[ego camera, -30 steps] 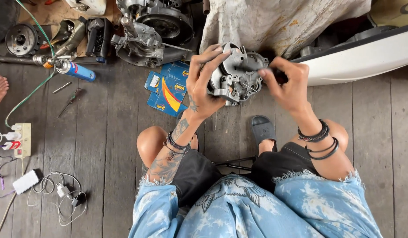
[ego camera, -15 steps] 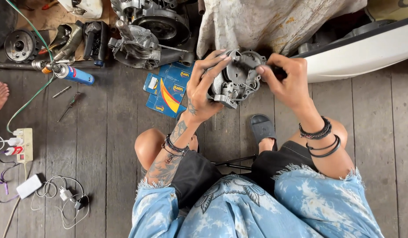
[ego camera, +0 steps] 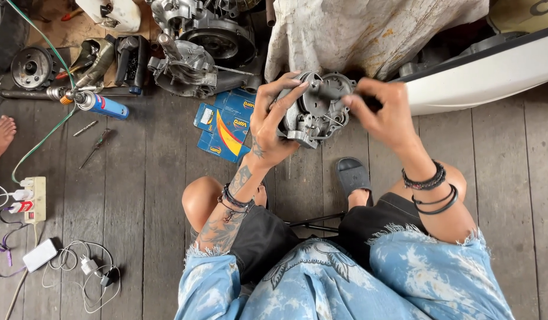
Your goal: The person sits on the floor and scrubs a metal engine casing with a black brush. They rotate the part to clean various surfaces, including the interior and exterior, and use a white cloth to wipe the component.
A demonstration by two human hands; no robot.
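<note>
My left hand [ego camera: 272,121] grips a grey cast-metal engine cover [ego camera: 317,108] from its left side, fingers spread over its rim, holding it up above the wooden floor. My right hand [ego camera: 383,112] is closed on a small dark tool whose tip rests against the cover's right side; the tool itself is mostly hidden by my fingers. Both wrists wear dark bracelets. My knees and a black sandal [ego camera: 352,173] lie below the hands.
Blue boxes [ego camera: 225,124] lie on the planks left of the cover. Engine casings [ego camera: 194,47] and a blue spray can [ego camera: 102,105] sit at the back left. A power strip [ego camera: 32,198] and cables lie at the left. Another person's bare foot [ego camera: 0,136] shows at the left edge.
The cover has tilted slightly in my left hand, and my right hand has shifted a little along its right side. The view drifted slightly.
</note>
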